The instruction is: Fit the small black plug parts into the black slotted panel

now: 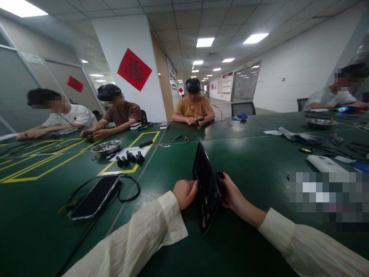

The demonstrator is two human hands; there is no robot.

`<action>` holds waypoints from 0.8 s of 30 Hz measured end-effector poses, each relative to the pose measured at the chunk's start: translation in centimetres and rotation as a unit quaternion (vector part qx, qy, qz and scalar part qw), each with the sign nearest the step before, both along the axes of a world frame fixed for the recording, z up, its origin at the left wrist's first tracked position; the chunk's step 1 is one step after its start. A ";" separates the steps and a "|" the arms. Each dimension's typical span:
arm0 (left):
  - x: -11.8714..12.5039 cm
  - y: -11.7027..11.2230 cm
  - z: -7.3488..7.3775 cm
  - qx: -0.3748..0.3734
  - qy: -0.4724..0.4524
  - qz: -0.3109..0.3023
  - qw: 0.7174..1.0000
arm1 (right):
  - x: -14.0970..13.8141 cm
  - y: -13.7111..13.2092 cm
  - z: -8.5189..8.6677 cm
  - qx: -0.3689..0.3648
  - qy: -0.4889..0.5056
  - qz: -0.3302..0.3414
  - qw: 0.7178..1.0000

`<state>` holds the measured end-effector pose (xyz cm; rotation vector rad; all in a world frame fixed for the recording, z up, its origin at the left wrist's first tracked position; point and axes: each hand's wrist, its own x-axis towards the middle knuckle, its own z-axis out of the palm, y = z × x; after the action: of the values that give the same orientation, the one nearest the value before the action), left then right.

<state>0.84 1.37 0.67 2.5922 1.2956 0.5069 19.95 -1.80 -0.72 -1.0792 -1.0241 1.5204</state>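
Upright and nearly edge-on, a black flat panel with a glossy, screen-like face (pixel 205 192) is held between my hands above the green table. My right hand (pixel 230 192) grips it from behind, by a small black block at its back; some fingers are hidden. My left hand (pixel 184 193) is closed, with its fingertips against or just in front of the glossy face. A tiny blue spot shows at those fingertips; I cannot make out what it is.
Left of my arms lies a phone (pixel 95 197) with a black cable (pixel 138 188). Beyond are several black cylindrical parts (pixel 131 157), a metal bowl (pixel 106 147) and a screwdriver (pixel 177 137). At right sits a white device (pixel 325 163). Several people sit around the table.
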 end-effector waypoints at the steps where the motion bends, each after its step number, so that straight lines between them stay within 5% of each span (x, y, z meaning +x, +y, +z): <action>1: 0.0 0.0 0.0 0.001 0.000 0.000 1.000 | 0.0 0.0 0.0 -0.003 0.001 0.000 1.000; 24: 0.1 0.0 -0.1 0.001 -0.011 -0.002 1.000 | 0.0 -0.1 0.1 -0.012 0.013 0.000 1.000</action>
<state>0.90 1.42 0.55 2.5827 1.2827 0.5338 19.94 -1.87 -0.63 -1.0723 -0.9907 1.5472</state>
